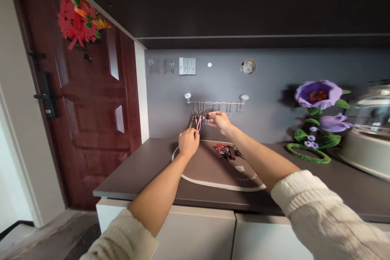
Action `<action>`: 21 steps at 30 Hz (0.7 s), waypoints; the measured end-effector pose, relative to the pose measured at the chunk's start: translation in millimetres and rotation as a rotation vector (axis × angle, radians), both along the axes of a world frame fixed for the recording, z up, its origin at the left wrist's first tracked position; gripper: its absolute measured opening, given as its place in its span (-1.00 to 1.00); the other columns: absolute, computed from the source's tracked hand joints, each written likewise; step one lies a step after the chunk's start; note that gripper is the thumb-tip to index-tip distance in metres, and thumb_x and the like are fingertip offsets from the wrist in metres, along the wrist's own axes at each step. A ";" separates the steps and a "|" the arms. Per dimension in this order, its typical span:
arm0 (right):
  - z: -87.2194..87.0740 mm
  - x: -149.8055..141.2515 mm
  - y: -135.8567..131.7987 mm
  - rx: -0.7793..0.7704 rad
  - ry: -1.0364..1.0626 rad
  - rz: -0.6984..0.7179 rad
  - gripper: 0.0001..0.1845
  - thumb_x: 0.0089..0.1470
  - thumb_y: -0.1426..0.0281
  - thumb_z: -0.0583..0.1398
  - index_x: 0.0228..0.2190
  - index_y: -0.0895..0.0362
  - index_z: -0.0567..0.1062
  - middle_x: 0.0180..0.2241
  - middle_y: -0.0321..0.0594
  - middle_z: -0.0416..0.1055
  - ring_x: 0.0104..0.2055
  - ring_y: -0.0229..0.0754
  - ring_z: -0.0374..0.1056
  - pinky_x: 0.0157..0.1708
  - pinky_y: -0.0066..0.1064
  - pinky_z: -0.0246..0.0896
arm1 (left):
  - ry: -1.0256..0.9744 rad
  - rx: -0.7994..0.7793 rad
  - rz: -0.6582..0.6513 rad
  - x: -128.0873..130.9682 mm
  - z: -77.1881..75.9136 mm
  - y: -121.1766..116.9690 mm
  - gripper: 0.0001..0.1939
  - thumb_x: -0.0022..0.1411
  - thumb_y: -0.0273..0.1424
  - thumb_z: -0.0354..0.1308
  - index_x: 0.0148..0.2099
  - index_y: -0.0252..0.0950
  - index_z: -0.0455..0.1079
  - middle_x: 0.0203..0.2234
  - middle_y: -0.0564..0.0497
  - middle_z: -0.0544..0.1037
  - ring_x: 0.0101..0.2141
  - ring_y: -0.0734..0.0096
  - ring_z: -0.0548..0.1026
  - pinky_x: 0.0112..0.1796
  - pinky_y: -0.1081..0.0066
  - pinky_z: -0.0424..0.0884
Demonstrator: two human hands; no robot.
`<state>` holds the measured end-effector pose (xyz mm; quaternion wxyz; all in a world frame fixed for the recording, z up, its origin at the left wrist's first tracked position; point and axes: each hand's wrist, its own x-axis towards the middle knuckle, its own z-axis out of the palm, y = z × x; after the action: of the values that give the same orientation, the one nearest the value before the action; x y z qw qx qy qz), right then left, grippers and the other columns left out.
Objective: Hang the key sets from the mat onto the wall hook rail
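Note:
A metal hook rail (216,102) is fixed to the grey wall, with several keys and keychains hanging from its left half. My right hand (221,122) is just under the rail's middle, its fingers pinching a small bunch of keys (207,118) with a dark part and a ring. Lower and to the left, my left hand (189,143) is closed at the bottom end of a brown patterned keychain (191,122); its fingertips are partly hidden. Close beside it hangs a pink loop (199,122). More keys (228,152), with red and brown pieces, lie on the brown mat (201,170).
The mat lies on a dark counter (131,174) below an overhanging dark shelf (231,8). Purple artificial flowers (318,95) and a white appliance with a clear top (365,146) stand on the right. A reddish-brown door (91,130) is at the left.

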<state>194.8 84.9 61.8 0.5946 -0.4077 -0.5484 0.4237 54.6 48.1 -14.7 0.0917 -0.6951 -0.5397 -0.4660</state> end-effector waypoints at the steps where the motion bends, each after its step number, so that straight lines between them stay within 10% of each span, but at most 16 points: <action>1: 2.7 -3.1 3.7 0.000 0.012 0.003 -0.94 0.00 0.53 0.07 -0.48 0.18 0.32 -0.51 -0.27 0.37 -0.49 -0.36 0.35 -0.36 -0.39 0.34 | 0.016 0.001 0.017 -0.3 -0.2 -0.1 -0.72 0.22 -0.35 -0.17 -0.31 -0.27 0.36 -0.33 -0.06 0.50 -0.30 0.36 0.42 -0.25 0.38 0.21; 21: 4.8 -18.3 43.6 -0.048 0.065 -0.207 -0.81 0.03 0.56 0.09 -0.59 0.21 0.28 -0.70 -0.37 0.23 -0.65 -0.45 0.23 -0.55 -0.54 0.35 | 0.120 0.011 0.036 0.7 -4.3 5.8 -0.70 0.23 -0.36 -0.20 -0.30 -0.28 0.35 -0.35 -0.09 0.49 -0.29 0.32 0.40 -0.25 0.37 0.18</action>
<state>176.5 128.4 66.6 0.6427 -0.4623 -0.4734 0.3861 55.3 53.9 -19.0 0.1360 -0.7113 -0.5433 -0.4247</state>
